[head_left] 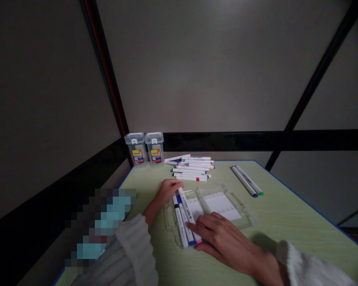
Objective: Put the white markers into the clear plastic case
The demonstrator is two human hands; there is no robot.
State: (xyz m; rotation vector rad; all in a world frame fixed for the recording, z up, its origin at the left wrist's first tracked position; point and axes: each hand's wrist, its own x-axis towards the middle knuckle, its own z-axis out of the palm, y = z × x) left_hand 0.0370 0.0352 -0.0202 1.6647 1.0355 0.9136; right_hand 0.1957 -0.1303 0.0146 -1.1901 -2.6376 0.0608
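Observation:
A clear plastic case (247,222) lies unfolded on the table, with white paper inserts in it. Side by side in its left half are a white marker with a black band (180,224) and a blue-ended white marker (185,226). To their right is a white marker with a pink end (186,206). My left hand (168,190) has its fingers closed at this marker's far end. At its near end is my right hand (220,236), index finger and thumb closed about it; part of that grip is hidden.
Behind the case lies a loose pile of several white markers (193,169). Two clear lidded boxes (154,149) stand at the back left. Two thick markers (246,180) lie at the right on the pale green table (286,222). A pixelated patch covers the left edge.

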